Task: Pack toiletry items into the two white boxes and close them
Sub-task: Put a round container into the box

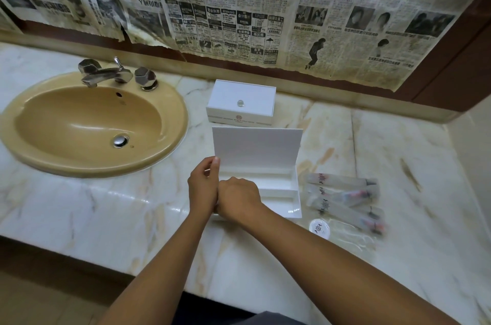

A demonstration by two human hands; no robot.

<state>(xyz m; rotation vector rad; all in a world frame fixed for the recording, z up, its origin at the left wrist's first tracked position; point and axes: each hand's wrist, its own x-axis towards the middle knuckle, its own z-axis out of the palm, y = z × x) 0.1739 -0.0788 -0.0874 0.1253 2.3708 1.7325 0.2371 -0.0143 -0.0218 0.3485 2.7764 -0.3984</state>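
Left hand [203, 182] fingers pinch the open box [265, 192] lid's left edge; right hand [237, 198] unclear.

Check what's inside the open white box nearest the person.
The open white hinged box shows bare white divided compartments on its right; no toiletries visible. The right hand and left hand cover its left end.

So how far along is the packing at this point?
Early. The near white box is open, lid upright, and its visible compartments look empty. The left hand pinches the lid's left edge; the right hand rests at the box's near left corner. The far white box sits closed, contents unseen. The wrapped toiletry packets and a small round item still lie on the counter.
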